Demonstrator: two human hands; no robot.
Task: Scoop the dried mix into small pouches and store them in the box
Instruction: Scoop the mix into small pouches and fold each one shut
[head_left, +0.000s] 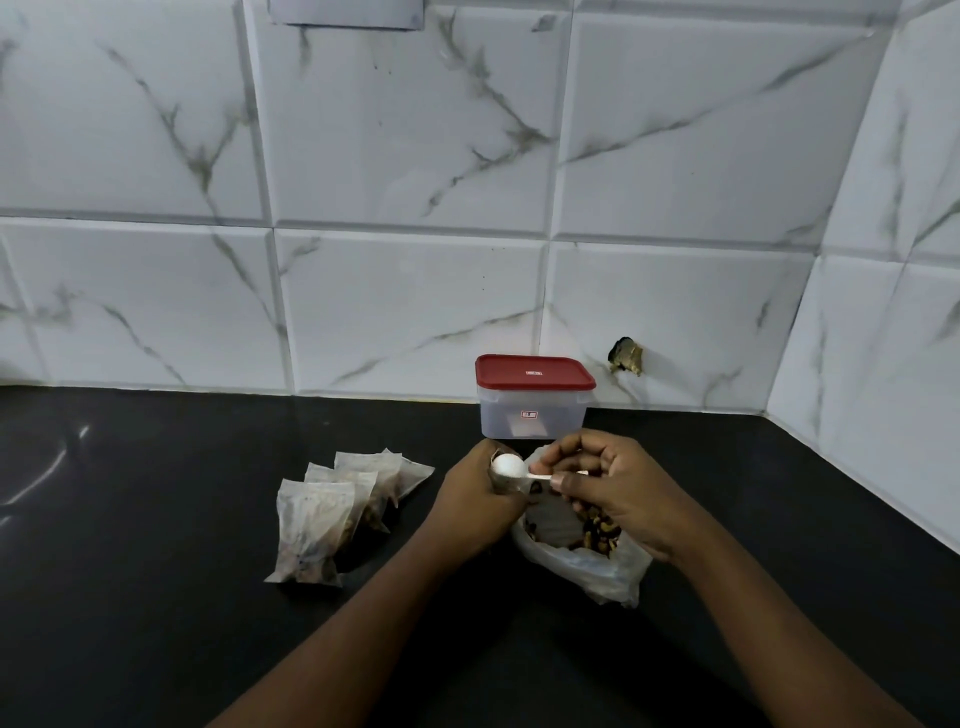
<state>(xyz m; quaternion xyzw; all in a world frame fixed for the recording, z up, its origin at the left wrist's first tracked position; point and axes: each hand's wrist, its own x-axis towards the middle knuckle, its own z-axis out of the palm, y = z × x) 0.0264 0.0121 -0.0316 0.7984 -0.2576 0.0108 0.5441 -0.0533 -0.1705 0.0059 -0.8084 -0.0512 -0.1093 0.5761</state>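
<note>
Now, plastic bag (587, 571) of brown dried mix (597, 530) in front of red-lidded box (535, 400), filled pouches (332, 512) to box's left, L hand (475, 499) grips pouch (500, 486), R hand (621, 491) pinches white scoop (511, 466).

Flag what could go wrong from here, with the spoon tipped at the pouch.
1. The pouch sits mostly hidden in the left hand; mix tipped from the white spoon in the right hand may miss it and scatter on the black counter.
2. The open plastic bag of dried mix lies under the right wrist; a nudge could spill it.
3. The box has its red lid on, so storing needs a free hand.
</note>
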